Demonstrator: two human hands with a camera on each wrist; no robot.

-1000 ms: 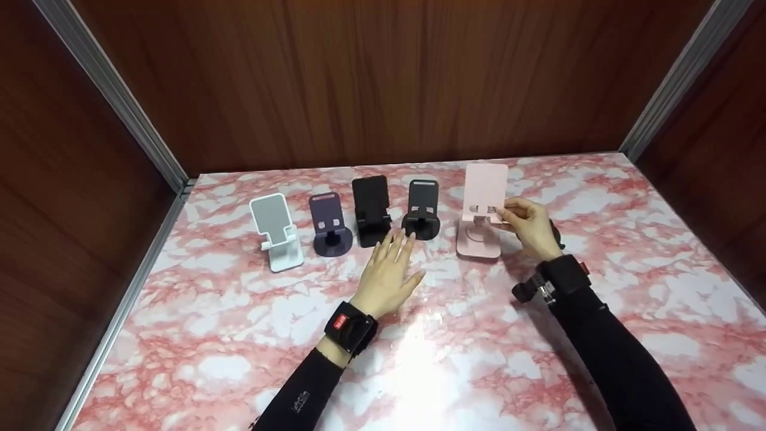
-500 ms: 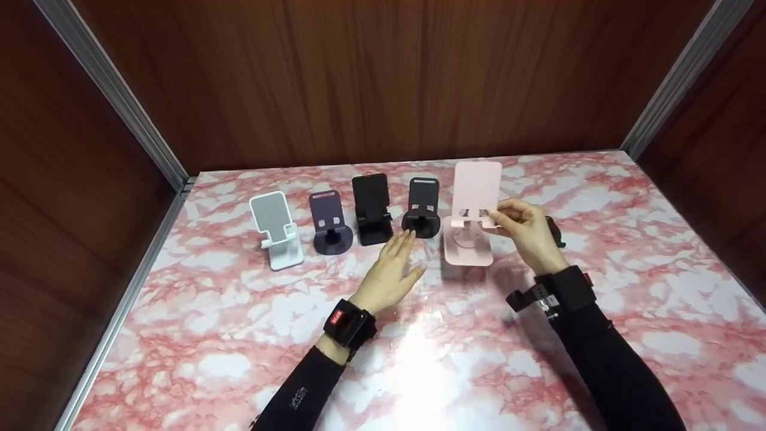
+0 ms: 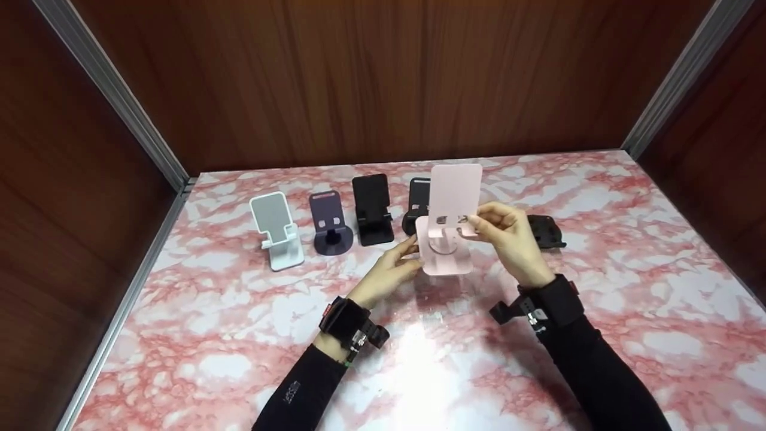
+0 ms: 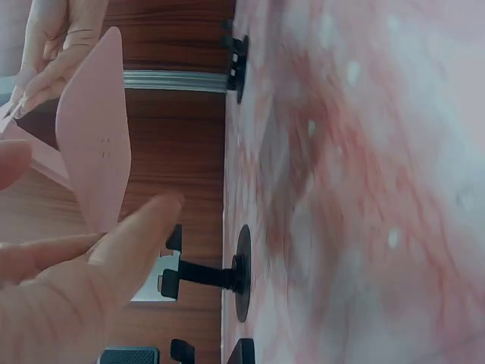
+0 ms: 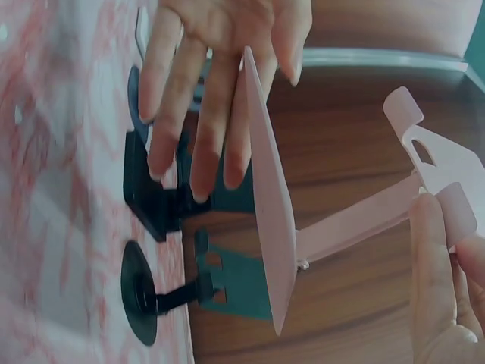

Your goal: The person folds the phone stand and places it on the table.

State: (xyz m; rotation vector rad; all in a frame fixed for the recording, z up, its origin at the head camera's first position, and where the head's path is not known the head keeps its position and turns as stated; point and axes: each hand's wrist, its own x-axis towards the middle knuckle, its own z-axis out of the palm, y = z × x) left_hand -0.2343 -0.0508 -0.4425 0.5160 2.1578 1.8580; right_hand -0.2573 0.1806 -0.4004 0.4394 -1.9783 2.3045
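Note:
In the head view my right hand (image 3: 508,239) pinches a pink phone stand (image 3: 456,197) by the lower right corner of its back plate. The stand is held up off the table, and its square base (image 5: 271,212) shows edge-on in the right wrist view. My left hand (image 3: 388,272) is at the left edge of that base. Its fingers (image 5: 216,144) stretch out straight along the underside, with the thumb on the other side of the edge. Behind the pink stand, a small black round-based phone stand (image 3: 418,194) is partly hidden.
To the left stand a black phone stand (image 3: 372,206), a purple one (image 3: 329,221) and a white one with a grey pad (image 3: 278,230). A folded black stand (image 3: 544,232) lies right of my right hand. Wood panels (image 3: 383,78) enclose the marbled table (image 3: 227,335).
My right hand has brought the lifted pink stand left and nearer. The left hand has turned, from palm down near the black stands to beside the pink base. The folded black stand is more exposed.

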